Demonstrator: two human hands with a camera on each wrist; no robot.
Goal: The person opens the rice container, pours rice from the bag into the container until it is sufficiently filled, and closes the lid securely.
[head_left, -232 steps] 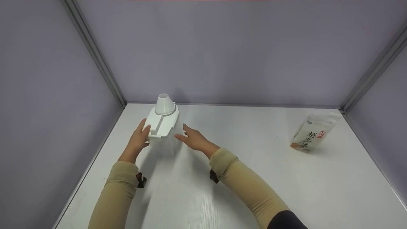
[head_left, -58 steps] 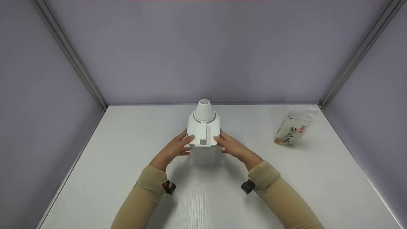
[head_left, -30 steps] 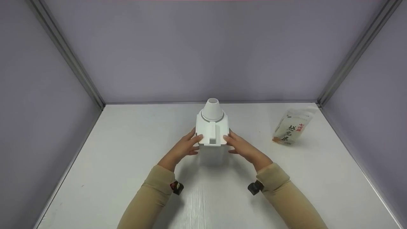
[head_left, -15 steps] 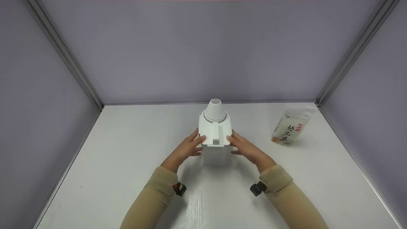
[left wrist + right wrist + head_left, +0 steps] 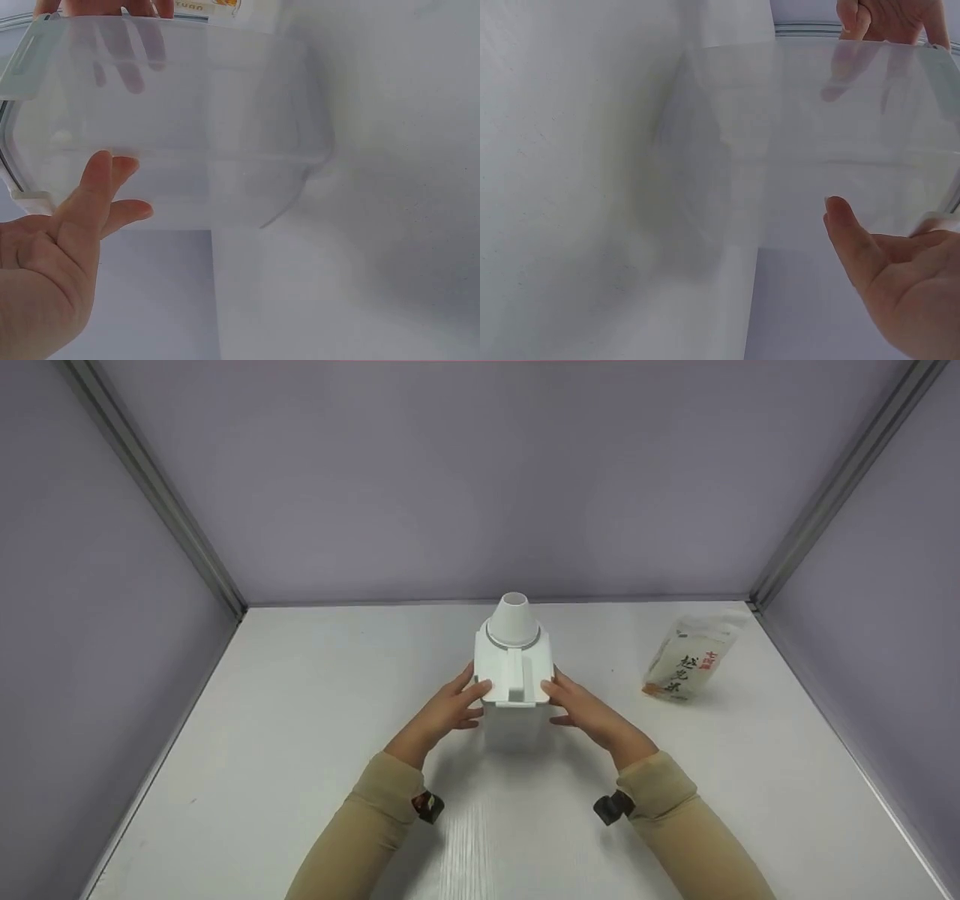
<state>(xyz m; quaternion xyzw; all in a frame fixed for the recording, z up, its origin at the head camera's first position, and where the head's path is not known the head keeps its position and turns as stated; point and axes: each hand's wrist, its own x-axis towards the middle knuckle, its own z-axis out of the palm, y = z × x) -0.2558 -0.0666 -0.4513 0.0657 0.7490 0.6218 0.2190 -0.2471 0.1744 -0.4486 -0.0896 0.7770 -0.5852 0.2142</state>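
A translucent storage container [image 5: 516, 729] with a white lid [image 5: 491, 664] stands at the middle of the table, in the head view. On the back of the lid sits a white cone-shaped cup [image 5: 514, 622], narrow end up. My left hand [image 5: 442, 711] holds the container's left side, thumb on the lid's edge and fingers along the wall. Opposite it, my right hand [image 5: 589, 716] grips the right side in the same way. Both wrist views show the clear wall of the container [image 5: 187, 112] with fingers behind it; whether its base touches the table is hard to tell.
A clear bag of rice [image 5: 686, 660] with black and red lettering leans at the back right of the white table [image 5: 300, 697]. Grey-violet panels [image 5: 480, 480] enclose the table at the back and both sides.
Earlier the container was at the back left, with the right hand apart from it. Both hands have since taken hold and it has moved right to the middle, only slightly in the last second.
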